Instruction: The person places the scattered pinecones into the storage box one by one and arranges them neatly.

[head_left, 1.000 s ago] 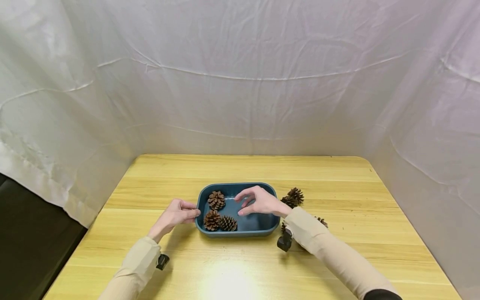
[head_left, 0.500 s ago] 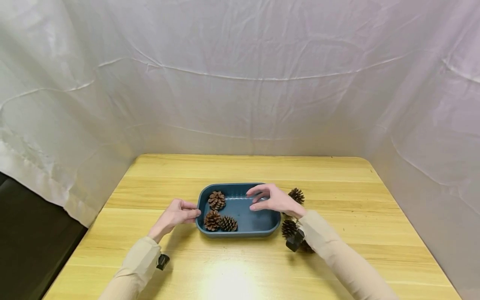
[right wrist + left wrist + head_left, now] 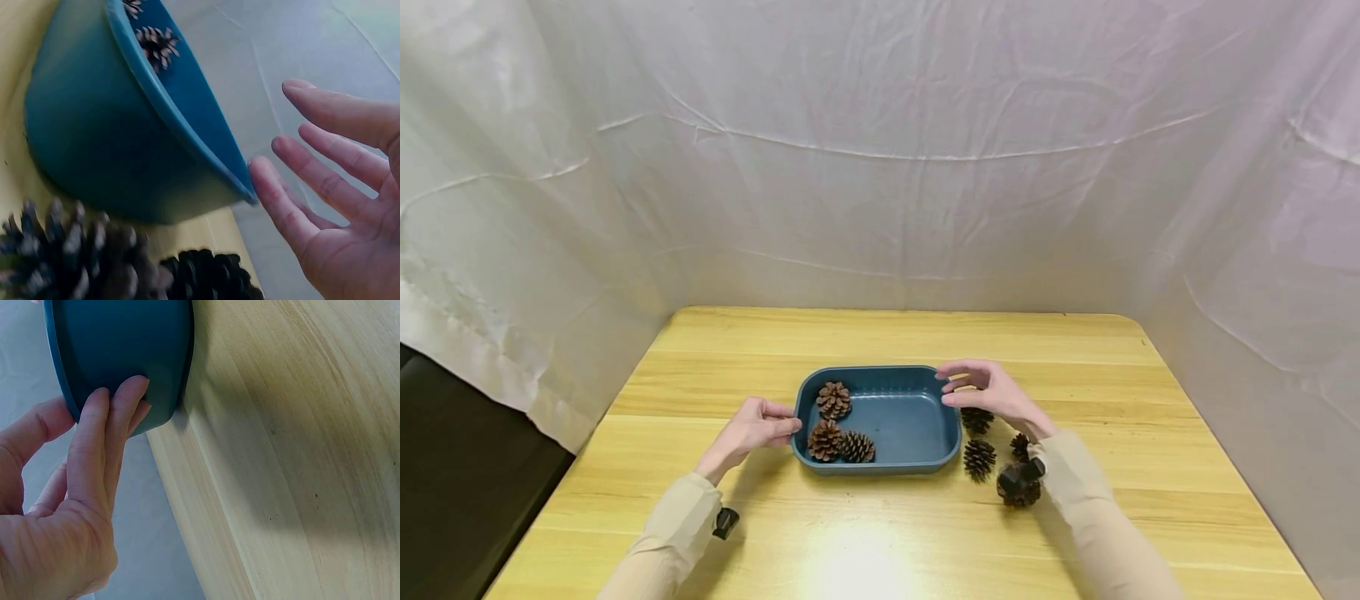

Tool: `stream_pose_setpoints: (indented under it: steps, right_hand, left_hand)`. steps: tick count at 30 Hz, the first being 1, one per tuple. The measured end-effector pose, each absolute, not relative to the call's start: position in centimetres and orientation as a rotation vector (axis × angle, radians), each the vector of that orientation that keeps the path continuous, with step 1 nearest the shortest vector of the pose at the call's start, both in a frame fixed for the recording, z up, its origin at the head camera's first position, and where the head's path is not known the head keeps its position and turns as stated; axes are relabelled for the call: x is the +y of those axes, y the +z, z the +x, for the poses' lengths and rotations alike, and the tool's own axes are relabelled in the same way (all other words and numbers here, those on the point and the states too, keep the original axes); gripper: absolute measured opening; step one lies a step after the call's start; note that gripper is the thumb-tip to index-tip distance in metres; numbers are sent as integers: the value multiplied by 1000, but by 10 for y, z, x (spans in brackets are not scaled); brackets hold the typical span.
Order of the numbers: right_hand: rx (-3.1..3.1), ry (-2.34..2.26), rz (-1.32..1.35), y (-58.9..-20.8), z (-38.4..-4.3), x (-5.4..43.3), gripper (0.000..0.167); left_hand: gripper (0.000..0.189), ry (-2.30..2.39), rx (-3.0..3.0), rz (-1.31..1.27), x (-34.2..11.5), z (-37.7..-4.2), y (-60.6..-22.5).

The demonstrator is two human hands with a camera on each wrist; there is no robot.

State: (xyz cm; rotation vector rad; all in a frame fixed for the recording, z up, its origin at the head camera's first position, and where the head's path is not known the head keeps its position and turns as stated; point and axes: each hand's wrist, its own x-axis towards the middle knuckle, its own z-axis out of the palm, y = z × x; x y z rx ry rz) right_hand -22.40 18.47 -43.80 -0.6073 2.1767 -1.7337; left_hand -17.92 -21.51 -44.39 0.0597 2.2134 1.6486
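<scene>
A blue oblong basin (image 3: 895,468) stands on the table with three brown pinecones (image 3: 833,401) at its left end. My left hand (image 3: 756,432) pinches the basin's left rim, thumb on one side and fingers along the outer wall, as the left wrist view shows. Above the basin's right rim hovers my right hand (image 3: 992,390), fingers spread and loosely bent, holding nothing. Beside the basin on the right lie several more pinecones (image 3: 979,460), partly beneath my right hand and wrist. In the right wrist view a large pinecone (image 3: 69,256) sits close to the camera.
The wooden table (image 3: 760,342) extends around the basin on every side. A pale curtain (image 3: 895,208) hangs behind the table and along both sides. Dark material (image 3: 460,475) shows at the far left. Each wrist carries a small black camera (image 3: 726,523).
My right hand has moved rightward from over the middle of the basin to its right rim, uncovering pinecones on the right. My left hand has stayed on the left rim.
</scene>
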Motion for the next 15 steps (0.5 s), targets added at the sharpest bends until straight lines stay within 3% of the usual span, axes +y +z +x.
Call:
stream_pose_setpoints:
  steps: [15]
  right_hand:
    - [2194, -1958, -497, -451, -232, 235, 54]
  left_hand:
    - [37, 1659, 2212, 31, -215, -180, -446]
